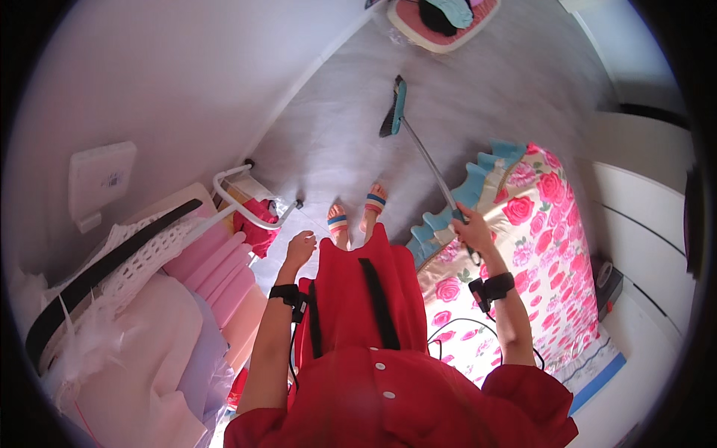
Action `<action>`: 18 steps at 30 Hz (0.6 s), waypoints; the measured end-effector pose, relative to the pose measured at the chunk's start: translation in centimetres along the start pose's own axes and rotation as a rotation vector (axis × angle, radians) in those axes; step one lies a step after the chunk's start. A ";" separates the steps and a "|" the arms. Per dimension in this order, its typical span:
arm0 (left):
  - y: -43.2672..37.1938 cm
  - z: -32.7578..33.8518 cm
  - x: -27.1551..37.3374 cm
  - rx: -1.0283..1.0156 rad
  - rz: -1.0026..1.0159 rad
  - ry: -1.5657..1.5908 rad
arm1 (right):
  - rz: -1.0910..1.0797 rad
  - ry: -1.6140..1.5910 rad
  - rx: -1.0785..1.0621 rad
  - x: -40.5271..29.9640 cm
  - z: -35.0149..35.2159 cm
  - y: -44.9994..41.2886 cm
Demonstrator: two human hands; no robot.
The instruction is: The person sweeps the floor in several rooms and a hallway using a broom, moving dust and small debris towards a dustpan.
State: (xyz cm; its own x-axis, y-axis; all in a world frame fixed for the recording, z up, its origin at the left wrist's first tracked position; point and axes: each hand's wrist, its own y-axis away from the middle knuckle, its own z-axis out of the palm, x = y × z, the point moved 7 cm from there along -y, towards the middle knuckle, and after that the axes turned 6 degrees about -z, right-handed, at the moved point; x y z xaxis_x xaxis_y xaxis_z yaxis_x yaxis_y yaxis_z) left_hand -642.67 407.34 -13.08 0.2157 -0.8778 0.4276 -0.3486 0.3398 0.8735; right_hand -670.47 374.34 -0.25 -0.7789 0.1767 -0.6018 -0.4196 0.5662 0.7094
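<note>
My right hand is closed around the grey handle of a broom, near its upper end, above the edge of a bed with a rose-patterned cover. The broom has a teal head with dark bristles, which lies on the grey floor ahead of my feet. My left hand holds nothing; its fingers are loosely curled and apart, beside the red garment I wear. Striped sandals are on my feet between the two hands.
At the left, a white metal rack on dark castors stands by the wall, near hanging pink and white fabrics. A pink and white basin holding cloths lies on the floor at the top. White drawers stand beyond the bed at the right.
</note>
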 end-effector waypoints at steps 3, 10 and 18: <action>-0.2 0.7 -0.4 -0.014 0.001 -0.016 | -0.040 0.103 0.008 -2.2 0.6 3.3; -0.6 0.9 -0.8 -0.035 -0.072 -0.088 | 0.104 -0.140 -0.196 -1.7 0.2 5.9; -2.0 2.0 2.0 -0.060 -0.088 -0.059 | 0.156 -0.040 -0.113 4.9 -6.0 5.5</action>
State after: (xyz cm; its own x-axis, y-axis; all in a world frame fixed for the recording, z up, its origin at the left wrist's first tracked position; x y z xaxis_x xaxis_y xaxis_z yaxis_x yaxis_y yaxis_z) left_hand -643.40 404.23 -14.46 0.1884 -0.9228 0.3362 -0.2756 0.2789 0.9199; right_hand -679.42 373.51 2.94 -0.8205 0.2883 -0.4937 -0.3468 0.4355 0.8307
